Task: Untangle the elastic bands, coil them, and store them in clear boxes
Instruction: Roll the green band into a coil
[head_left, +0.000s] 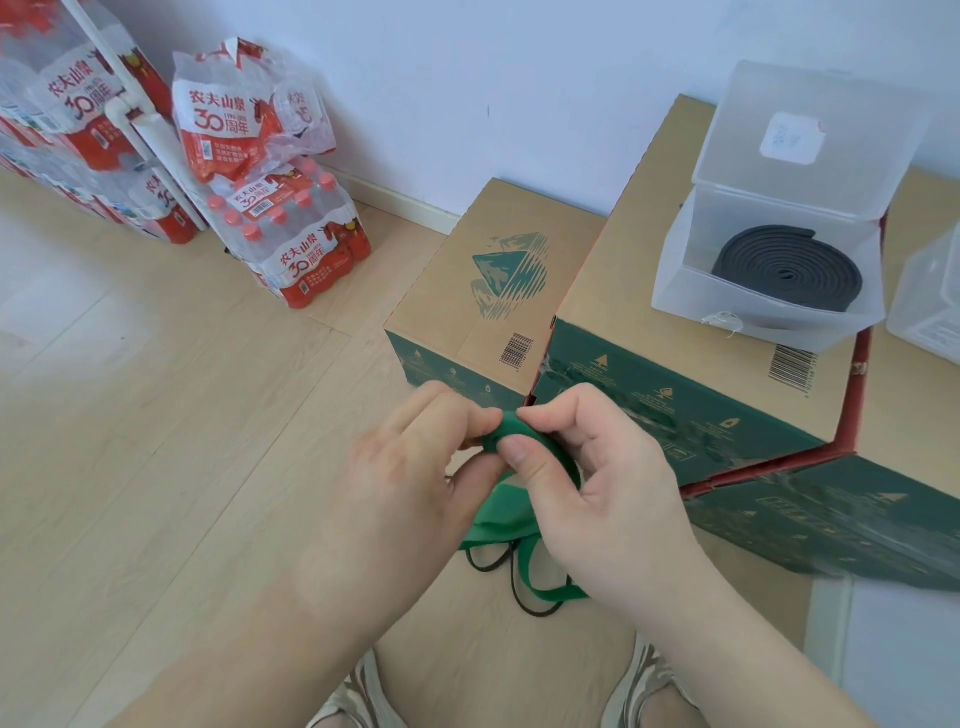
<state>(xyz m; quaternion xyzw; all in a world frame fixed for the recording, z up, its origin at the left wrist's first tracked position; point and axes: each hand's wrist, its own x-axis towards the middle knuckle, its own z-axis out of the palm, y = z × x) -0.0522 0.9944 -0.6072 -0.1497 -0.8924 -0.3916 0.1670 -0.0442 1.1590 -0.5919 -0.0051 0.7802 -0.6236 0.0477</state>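
A green elastic band hangs from both my hands down to the wooden floor. Its top end is a small started coil pinched between my left hand and my right hand, thumb on top. A thin dark band lies on the floor under the green one. On the tall cardboard box at the right stands a clear box with its lid up, holding a coiled black band. A second clear box shows at the right edge.
A lower cardboard box stands beside the tall cardboard box, both against the white wall. Shrink-wrapped packs of water bottles are stacked at the back left. My feet in sandals are at the bottom.
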